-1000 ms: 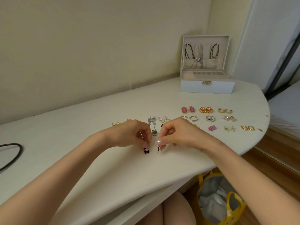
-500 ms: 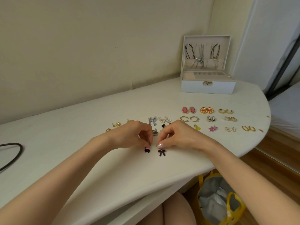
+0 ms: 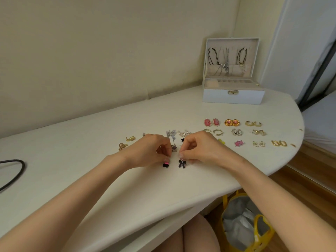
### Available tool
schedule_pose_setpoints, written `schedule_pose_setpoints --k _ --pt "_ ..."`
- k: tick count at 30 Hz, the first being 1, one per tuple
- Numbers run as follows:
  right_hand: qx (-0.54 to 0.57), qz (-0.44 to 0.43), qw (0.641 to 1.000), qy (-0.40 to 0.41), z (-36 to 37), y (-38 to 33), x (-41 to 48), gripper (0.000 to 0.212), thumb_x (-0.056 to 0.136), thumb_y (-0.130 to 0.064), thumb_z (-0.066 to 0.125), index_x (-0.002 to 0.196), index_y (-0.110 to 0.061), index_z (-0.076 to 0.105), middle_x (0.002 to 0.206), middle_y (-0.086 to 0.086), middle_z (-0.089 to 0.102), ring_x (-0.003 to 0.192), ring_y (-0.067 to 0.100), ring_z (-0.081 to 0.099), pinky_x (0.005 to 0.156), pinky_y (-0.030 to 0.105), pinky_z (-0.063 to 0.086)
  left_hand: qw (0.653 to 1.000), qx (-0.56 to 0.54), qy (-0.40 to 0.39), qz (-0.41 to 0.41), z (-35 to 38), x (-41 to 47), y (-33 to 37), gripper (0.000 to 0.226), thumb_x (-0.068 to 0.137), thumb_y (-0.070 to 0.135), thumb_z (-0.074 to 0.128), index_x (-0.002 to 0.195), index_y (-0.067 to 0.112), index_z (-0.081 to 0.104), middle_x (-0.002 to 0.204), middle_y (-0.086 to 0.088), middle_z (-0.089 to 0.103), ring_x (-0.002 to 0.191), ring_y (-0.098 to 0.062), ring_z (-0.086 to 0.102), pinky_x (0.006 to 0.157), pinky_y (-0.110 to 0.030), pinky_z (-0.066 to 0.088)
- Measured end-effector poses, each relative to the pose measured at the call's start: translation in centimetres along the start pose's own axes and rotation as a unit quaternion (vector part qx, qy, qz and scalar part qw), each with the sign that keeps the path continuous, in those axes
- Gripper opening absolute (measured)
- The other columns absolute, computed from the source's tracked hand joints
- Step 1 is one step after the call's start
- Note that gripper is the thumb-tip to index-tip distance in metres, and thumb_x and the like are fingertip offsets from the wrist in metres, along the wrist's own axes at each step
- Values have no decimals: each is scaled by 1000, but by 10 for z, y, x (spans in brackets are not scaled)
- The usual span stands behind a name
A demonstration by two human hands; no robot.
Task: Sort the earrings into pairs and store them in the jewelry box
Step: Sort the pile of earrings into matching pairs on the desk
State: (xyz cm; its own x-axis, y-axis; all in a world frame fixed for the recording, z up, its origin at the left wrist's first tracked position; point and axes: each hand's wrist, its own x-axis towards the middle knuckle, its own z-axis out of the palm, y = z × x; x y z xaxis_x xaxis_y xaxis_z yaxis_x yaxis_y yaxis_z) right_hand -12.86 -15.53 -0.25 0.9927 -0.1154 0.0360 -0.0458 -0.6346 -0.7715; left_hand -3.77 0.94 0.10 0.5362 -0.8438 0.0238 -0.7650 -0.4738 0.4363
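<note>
Two earrings pinched: left fingers [image 3: 165, 153] hold pink-black stud [image 3: 165, 164], right fingers [image 3: 184, 153] black bow [image 3: 182, 163]; loose earrings [image 3: 171, 134] crowd just behind.

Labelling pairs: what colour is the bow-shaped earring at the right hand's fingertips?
Black. The small bow-shaped earring shows best in the head view.

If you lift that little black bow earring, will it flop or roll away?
The black bow earring probably dangles, since it hangs below where the right hand pinches it. It looks tiny, so likely light. Its flat ribbon shape shouldn't roll.
</note>
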Motion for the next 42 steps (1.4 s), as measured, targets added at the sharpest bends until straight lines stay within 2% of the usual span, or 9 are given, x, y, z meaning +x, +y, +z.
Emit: schedule_pose_setpoints --k 9,14,19,26,29,33,36,39,42 --pt "-1 0 1000 9 -2 -3 -3 5 73 -13 74 73 -9 70 72 2 72 70 19 65 68 36 52 999 43 20 6 2 -2 0 9 80 18 69 81 15 60 84 1 64 70 -7 55 58 -9 37" --pt "-6 -8 1000 6 -2 -7 -6 7 73 -10 70 72 -5 65 74 3 72 73 18 66 73 38 55 998 62 28 0 2 -3 1 12 80 22 69 82 13 61 83 1 60 74 -12 53 68 -22 42" --pt "32 7 999 -35 -1 -12 -7 5 77 -2 68 75 1 64 72 7 70 60 7 64 56 16 48 997 70 35 -15 2 -4 4 12 81 22 67 78 18 56 83 0 62 74 -14 55 67 -23 42" --pt "8 34 998 -47 14 -12 2 10 75 -7 72 68 -8 63 71 15 69 57 15 60 59 25 51 996 65 47 -26 3 -5 4 8 82 20 65 82 21 57 71 9 55 70 -11 52 58 -12 36" --pt "-31 25 999 -15 21 -11 7 15 75 -10 73 66 -14 61 64 2 66 52 10 59 51 17 46 997 56 51 -28 4 -5 3 5 82 17 63 86 17 60 67 15 51 68 -9 51 57 -11 36" --pt "-61 -2 998 28 23 -8 10 19 72 -12 78 63 -15 61 55 -11 57 47 -1 52 55 19 44 997 52 59 -24 5 -5 1 6 82 16 63 87 16 61 67 14 52 69 -11 53 58 -11 36" --pt "-35 1 998 52 23 -5 10 16 69 -11 80 64 -9 65 59 1 63 46 2 54 55 23 49 996 46 68 -20 6 -4 0 7 82 17 64 88 13 62 68 11 54 66 -8 52 58 -10 38" --pt "-7 5 998 59 21 -3 10 8 72 -5 76 69 -4 69 60 9 65 49 13 59 44 15 45 997 33 69 -21 8 -2 0 9 82 18 66 87 12 62 70 7 59 64 -8 53 57 -11 38" --pt "-17 3 999 47 19 -4 8 7 77 3 69 73 -3 70 55 -2 59 42 2 56 42 7 39 997 28 67 -23 8 -1 -1 9 81 18 67 86 13 62 72 5 62 66 -9 56 59 -13 40"
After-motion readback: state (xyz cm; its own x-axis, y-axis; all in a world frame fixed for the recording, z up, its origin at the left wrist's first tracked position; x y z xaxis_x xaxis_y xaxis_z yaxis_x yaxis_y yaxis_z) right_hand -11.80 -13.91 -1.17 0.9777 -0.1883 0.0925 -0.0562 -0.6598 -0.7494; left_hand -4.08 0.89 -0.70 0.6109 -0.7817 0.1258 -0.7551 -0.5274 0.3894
